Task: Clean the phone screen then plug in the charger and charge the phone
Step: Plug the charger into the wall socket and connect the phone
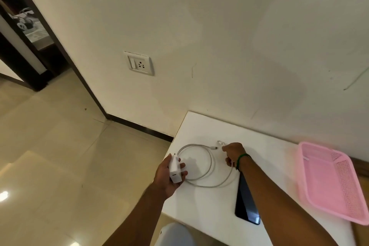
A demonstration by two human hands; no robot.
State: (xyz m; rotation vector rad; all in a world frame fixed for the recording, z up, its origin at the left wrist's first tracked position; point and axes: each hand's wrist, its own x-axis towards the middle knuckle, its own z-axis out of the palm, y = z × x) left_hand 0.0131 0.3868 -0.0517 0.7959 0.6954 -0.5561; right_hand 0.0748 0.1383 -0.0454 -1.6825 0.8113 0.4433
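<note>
While the phone (246, 201) lies flat on the white bench (199, 205), unplugged, the wall socket (140, 64) is bare, so charging is left to do. The left hand (169, 179) holds the charger (175, 170) in curled fingers. The right hand (233, 154) rests bent on the cable (207, 186); it is maybe pinching it, I cannot tell.

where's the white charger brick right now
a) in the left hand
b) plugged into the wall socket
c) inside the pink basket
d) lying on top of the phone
A: the left hand grips the charger brick above the table's edge, and the wall socket has nothing plugged into it.
</note>
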